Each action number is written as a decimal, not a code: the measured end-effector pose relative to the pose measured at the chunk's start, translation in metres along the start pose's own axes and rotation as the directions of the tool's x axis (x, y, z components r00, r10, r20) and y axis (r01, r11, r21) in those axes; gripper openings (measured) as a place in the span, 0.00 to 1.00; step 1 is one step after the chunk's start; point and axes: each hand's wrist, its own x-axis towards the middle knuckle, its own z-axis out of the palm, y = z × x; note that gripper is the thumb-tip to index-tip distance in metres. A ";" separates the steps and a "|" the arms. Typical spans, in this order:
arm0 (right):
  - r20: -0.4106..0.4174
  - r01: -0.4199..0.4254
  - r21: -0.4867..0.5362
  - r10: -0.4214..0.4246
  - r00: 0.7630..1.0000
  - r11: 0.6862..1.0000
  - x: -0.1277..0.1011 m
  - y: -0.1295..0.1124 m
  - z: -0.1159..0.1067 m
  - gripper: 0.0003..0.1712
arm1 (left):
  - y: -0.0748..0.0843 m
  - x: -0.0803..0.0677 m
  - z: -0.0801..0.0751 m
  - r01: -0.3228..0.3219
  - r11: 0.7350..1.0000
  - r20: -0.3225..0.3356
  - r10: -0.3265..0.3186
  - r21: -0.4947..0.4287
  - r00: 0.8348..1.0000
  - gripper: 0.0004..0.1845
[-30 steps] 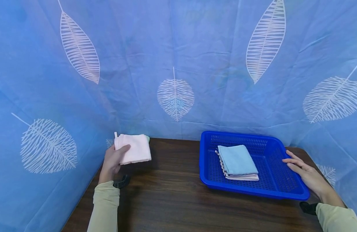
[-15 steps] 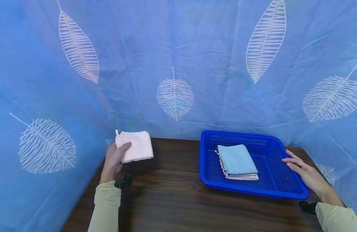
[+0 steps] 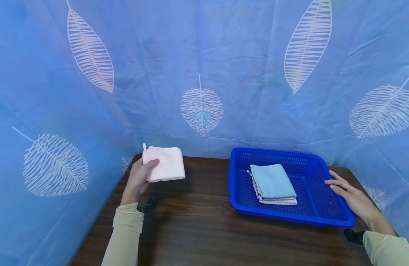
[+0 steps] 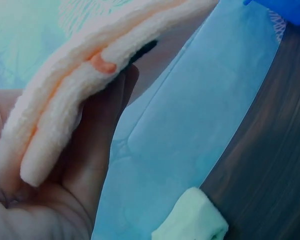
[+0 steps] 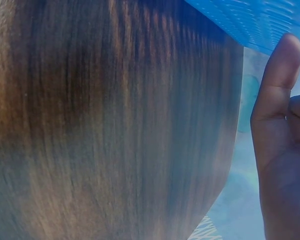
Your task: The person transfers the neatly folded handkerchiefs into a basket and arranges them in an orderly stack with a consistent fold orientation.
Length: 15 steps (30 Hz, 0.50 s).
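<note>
My left hand [image 3: 140, 178] grips a folded pale pink cloth [image 3: 164, 168] and holds it above the table's far left corner; the left wrist view shows the folded pink cloth [image 4: 85, 80] lying across the palm and fingers [image 4: 97, 145]. A blue plastic basket [image 3: 327, 218] sits at the right of the dark wooden table [image 3: 198, 229], holding a small stack of folded cloths with a light blue one [image 3: 272, 180] on top. My right hand [image 3: 349, 194] rests with straight fingers on the basket's right rim. The right wrist view shows the thumb [image 5: 277, 75] beside the basket's edge [image 5: 250, 22].
Blue leaf-patterned fabric [image 3: 204, 74] walls the table at the back and on both sides. A small pale green object [image 4: 190, 220] lies on the table near the fabric in the left wrist view. Bare wood lies between the hands.
My left hand has lifted the pink cloth a little and carried it slightly to the right. The right hand has stayed on the basket rim.
</note>
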 end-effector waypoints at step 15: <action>-0.001 -0.016 -0.017 0.016 1.000 1.000 0.000 0.000 -0.001 0.34 | 0.003 0.004 0.027 -0.001 0.997 0.141 0.011 -0.072 0.990 0.32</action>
